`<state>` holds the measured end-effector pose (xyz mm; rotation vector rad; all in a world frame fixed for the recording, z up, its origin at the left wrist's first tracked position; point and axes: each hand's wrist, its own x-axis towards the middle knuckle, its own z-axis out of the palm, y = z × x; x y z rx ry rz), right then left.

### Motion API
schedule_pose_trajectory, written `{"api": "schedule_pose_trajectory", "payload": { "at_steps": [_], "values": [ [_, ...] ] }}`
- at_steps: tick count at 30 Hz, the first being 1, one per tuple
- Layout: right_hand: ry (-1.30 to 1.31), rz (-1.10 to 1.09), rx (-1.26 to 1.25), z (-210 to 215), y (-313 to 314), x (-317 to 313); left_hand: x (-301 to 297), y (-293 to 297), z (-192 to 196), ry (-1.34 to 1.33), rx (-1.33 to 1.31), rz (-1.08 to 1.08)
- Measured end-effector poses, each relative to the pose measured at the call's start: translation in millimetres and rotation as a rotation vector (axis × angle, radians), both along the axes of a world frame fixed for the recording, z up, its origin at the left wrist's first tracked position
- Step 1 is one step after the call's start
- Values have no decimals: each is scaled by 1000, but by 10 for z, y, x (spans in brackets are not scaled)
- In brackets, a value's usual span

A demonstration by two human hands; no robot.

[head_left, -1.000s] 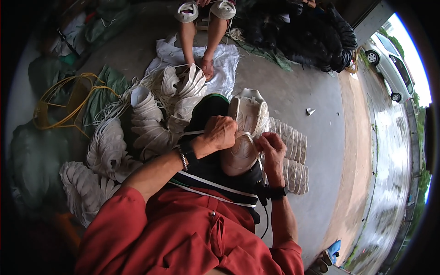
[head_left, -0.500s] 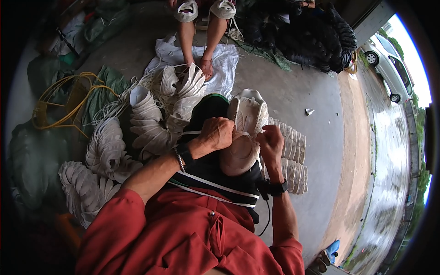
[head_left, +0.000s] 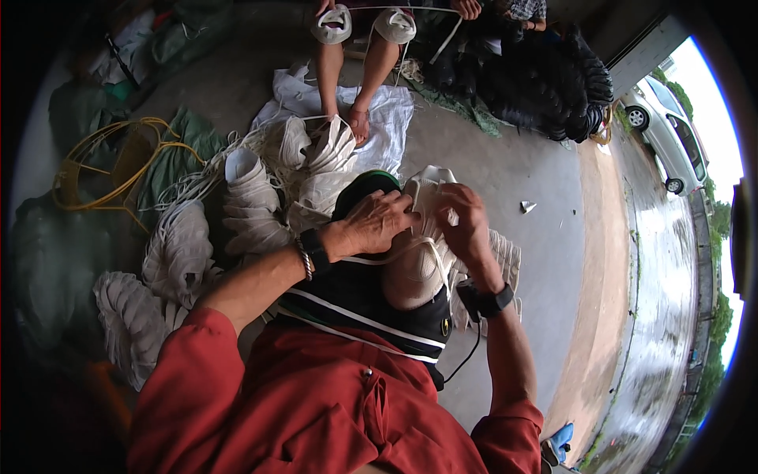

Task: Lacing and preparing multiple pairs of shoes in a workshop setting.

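A white shoe upper [head_left: 412, 278] lies over my knee, its rounded toe toward me. A white shoelace [head_left: 433, 250] crosses it above the toe and trails loosely to both sides. My left hand [head_left: 374, 224] is closed with its fingertips on the upper's left edge. Curled above the opposite edge is my right hand [head_left: 464, 224], thumb and fingers in a pinch. What lies in that pinch is too small to make out. The upper's far end [head_left: 430, 175] shows beyond my hands.
Stacked white shoe uppers [head_left: 251, 207] sit to the left, beside a yellow wire frame [head_left: 118, 201]. More uppers [head_left: 505, 265] lie right of my knee. Opposite sits another person [head_left: 379, 67] with uppers on both knees, holding a lace. A black pile [head_left: 545, 87] stands far right.
Both hands have moved farther up the upper, away from its toe. The lace has gone from drawn across the upper to hanging loosely. The other person's hands have come into view with a stretched lace.
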<state>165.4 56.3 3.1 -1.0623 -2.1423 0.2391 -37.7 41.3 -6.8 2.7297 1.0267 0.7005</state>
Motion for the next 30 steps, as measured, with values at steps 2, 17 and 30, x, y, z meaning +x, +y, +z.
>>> {"api": "schedule_pose_trajectory", "payload": {
  "at_steps": [2, 17, 30],
  "values": [
    [-206, 44, 92, -154, -24, -179, -16, 57, -1, 86, 120, -53],
    [-395, 29, -101, -199, -81, -270, -80, 77, -119, -68, 105, -89],
    [17, -4, -519, 445, -383, 334, 398, -78, 62, -485, -534, -132]
  ]
}}
